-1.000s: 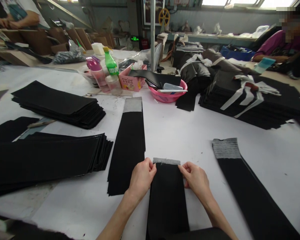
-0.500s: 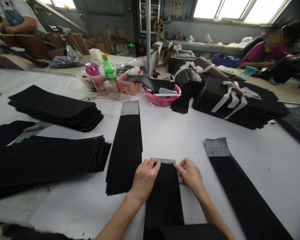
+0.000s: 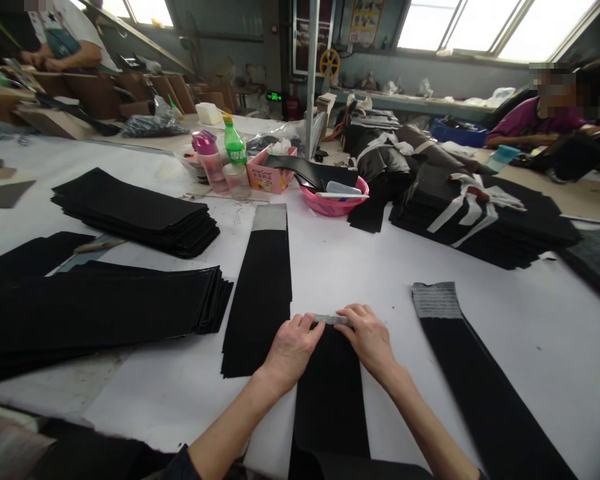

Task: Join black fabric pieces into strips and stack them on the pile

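A long black fabric strip (image 3: 331, 393) lies in front of me with a narrow grey band (image 3: 331, 319) along its far edge. My left hand (image 3: 293, 350) pinches the left end of that edge, thumb and fingers closed on it. At the right end, my right hand (image 3: 370, 337) grips the same edge with its thumb below the band and fingers over it. Left of my hands lies a black strip stack (image 3: 261, 293) with a grey far end. On the right is another black strip pile (image 3: 480, 373), its grey end showing rows of lines.
Black piece stacks (image 3: 135, 213) lie at left. Farther back stand a pink basin (image 3: 333, 205) with tools, a pink box (image 3: 270, 177), a green bottle (image 3: 235, 143) and a tied black bundle (image 3: 485, 213). Co-workers sit or stand at far left and far right (image 3: 527, 123).
My right hand has moved left from the strip's corner and now closes over the grey band. My left hand stays on its end. The view has shifted slightly.
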Available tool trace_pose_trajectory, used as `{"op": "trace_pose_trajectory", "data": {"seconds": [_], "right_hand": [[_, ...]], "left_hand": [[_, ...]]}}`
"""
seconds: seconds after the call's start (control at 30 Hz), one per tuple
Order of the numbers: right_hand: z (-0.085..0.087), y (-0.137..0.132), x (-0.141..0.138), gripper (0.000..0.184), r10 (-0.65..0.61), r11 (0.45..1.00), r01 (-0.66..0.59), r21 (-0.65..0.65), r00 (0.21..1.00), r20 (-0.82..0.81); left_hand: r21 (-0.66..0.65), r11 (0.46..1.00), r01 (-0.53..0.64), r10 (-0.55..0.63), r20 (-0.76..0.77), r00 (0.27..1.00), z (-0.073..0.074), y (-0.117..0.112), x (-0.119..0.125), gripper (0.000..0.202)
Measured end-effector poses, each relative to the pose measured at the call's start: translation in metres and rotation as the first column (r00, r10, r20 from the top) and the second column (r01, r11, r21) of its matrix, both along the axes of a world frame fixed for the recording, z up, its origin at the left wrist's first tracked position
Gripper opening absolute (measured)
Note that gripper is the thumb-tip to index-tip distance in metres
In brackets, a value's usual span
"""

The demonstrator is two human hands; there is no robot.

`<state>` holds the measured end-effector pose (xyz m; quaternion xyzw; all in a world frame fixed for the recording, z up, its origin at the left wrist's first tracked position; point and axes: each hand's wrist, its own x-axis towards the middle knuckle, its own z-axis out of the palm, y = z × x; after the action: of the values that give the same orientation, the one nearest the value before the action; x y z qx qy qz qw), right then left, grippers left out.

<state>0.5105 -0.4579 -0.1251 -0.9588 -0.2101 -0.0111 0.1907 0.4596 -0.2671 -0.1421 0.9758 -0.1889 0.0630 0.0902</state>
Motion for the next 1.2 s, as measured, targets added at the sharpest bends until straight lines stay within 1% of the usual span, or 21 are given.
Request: {"op": "trace_pose_trajectory", "data": {"seconds": [0.07,0.13,0.23,0.3,0.37,0.43,0.53,0.6,0.67,0.77,0.87,0.97,1.1,1.2], "right_hand": [[0.002,0.006,0.006,0.013,0.06,0.997,-0.062,-0.054,0.998,-0.028],[0.003,0.008,0.012,0.008,0.082,0.992,-0.088,-0.087,0.995,-0.063],[0.005,0.007,0.019,0.006,0.099,0.989,-0.108,-0.099,0.991,-0.092],[0.005,0.007,0.022,0.008,0.121,0.987,-0.13,-0.089,0.987,-0.106],[0.004,0.006,0.024,0.01,0.139,0.986,-0.149,-0.071,0.982,-0.124],[0.003,0.006,0.027,0.013,0.146,0.986,-0.155,-0.055,0.979,-0.142],[0.0,0.005,0.032,0.02,0.152,0.986,-0.161,-0.045,0.975,-0.161],[-0.001,0.005,0.035,0.023,0.162,0.985,-0.171,-0.038,0.972,-0.172],[-0.002,0.003,0.036,0.018,0.173,0.983,-0.181,-0.031,0.969,-0.175],[-0.006,0.001,0.033,0.01,0.177,0.984,-0.18,-0.009,0.972,-0.155],[-0.013,-0.004,0.027,0.009,0.203,0.976,-0.197,0.09,0.977,-0.061],[-0.025,-0.011,0.023,0.008,0.257,0.949,-0.263,0.176,0.965,0.056],[-0.036,-0.018,0.023,0.015,0.317,0.926,-0.339,0.167,0.937,0.145],[-0.037,-0.019,0.024,0.017,0.341,0.922,-0.364,0.129,0.924,0.171]], "left_hand": [[-0.071,0.997,-0.02,0.018,-0.031,0.999,0.002,0.002,0.002,0.035],[-0.167,0.985,-0.05,0.04,-0.067,0.997,0.002,0.005,0.006,0.03],[-0.328,0.937,-0.116,0.077,-0.13,0.989,0.001,0.009,0.012,0.024],[-0.384,0.908,-0.168,0.112,-0.164,0.98,0.0,0.011,0.015,0.02],[-0.364,0.911,-0.195,0.141,-0.17,0.975,0.0,0.011,0.018,0.017],[-0.276,0.945,-0.177,0.147,-0.129,0.981,0.003,0.009,0.021,0.019],[-0.121,0.991,-0.061,0.053,-0.068,0.996,0.007,0.005,0.027,0.032],[-0.07,0.997,0.017,-0.022,-0.071,0.997,0.009,0.002,0.03,0.031],[-0.063,0.997,0.052,-0.057,-0.081,0.995,0.01,0.0,0.032,0.028],[-0.074,0.996,0.055,-0.061,-0.086,0.994,0.008,-0.002,0.031,0.026],[-0.096,0.994,0.057,-0.063,-0.056,0.996,0.005,-0.003,0.027,0.024],[-0.107,0.991,0.085,-0.083,0.021,0.996,-0.001,-0.003,0.023,0.019],[-0.071,0.988,0.138,-0.129,0.116,0.985,-0.008,-0.002,0.022,0.017],[-0.026,0.987,0.161,-0.156,0.143,0.977,-0.009,-0.002,0.022,0.018]]}}
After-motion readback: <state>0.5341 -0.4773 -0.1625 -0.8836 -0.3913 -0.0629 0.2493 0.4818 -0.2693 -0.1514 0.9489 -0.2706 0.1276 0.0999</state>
